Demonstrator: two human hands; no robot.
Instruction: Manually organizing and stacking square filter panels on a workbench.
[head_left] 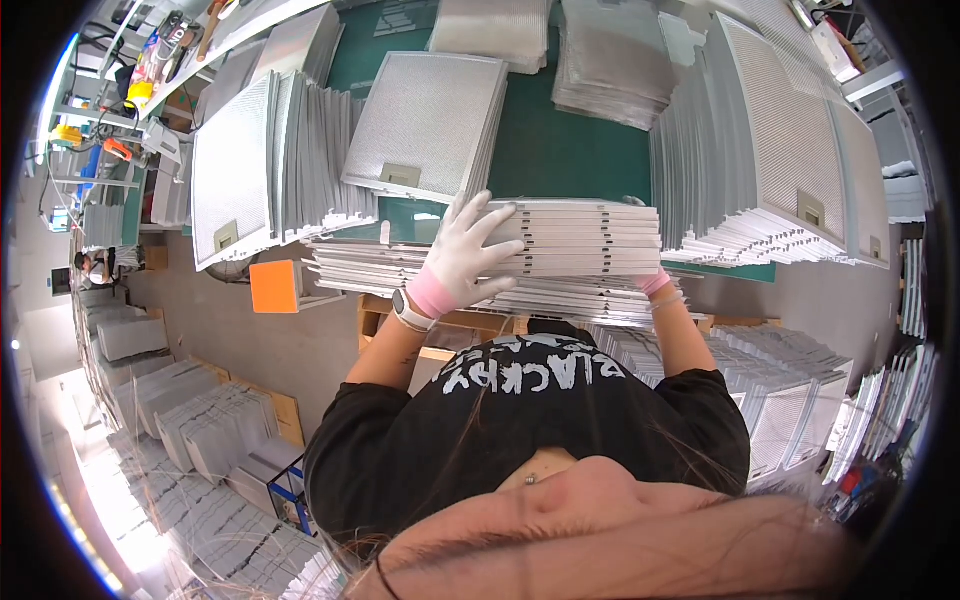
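A small stack of thin framed mesh panels (590, 240) lies in front of me, its pale slotted edges facing me. My left hand (470, 250), in a white glove with a pink cuff, rests against the stack's left end. Its fingers are spread, some over the panel edges. At the stack's lower right corner is my right hand (652, 280); a pink cuff shows, but the panels hide its fingers. Beneath and in front of this stack, more panels (370, 262) lie flat in a wider pile.
On the green table (570, 150) stand a leaning row of panels (235, 165) at left, another row (790, 140) at right and a flat pile (430, 120). Mesh sheets (615, 60) lie at the back. An orange-faced box (275, 287) stands left; panel-loaded pallets (215, 430) fill the floor behind.
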